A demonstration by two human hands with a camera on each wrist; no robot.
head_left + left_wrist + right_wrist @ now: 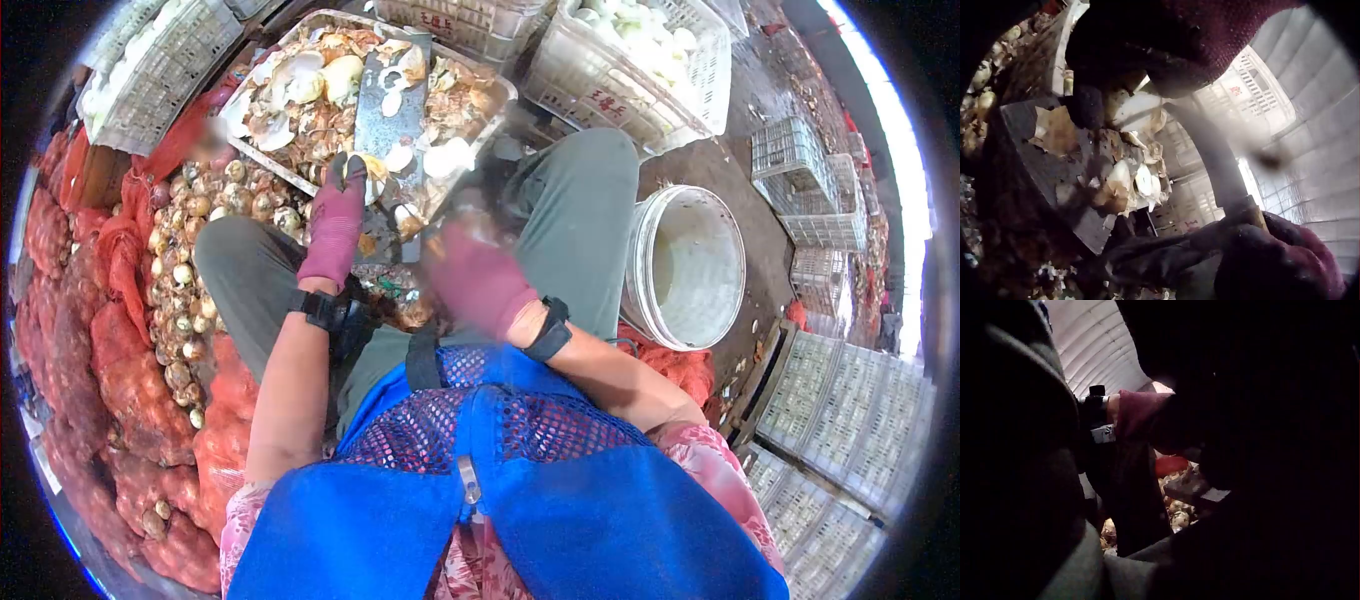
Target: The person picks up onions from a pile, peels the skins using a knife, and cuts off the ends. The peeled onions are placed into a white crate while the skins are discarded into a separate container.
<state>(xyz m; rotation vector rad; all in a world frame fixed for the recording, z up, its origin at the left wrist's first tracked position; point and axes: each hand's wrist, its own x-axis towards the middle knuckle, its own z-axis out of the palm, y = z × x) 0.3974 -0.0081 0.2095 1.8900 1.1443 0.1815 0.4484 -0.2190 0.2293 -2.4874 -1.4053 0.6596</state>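
My left hand (335,215), in a maroon glove, reaches onto a dark chopping block (392,125) and pinches a pale bulb (372,172) at its near end. The left wrist view shows the gloved thumb (1088,103) against that bulb (1130,107). My right hand (475,278), also gloved, is motion-blurred just right of the block. In the left wrist view this right hand (1272,262) grips the wooden handle of a knife (1213,156), whose blurred blade rises toward the bulb. The right wrist view is mostly dark; only the left hand (1138,415) and wrist strap show.
A metal tray (490,85) of peels and peeled bulbs lies under the block. Unpeeled bulbs (185,260) are heaped at left among red mesh sacks (85,350). A white bucket (690,265) stands at right; white crates (640,60) sit behind and to the right.
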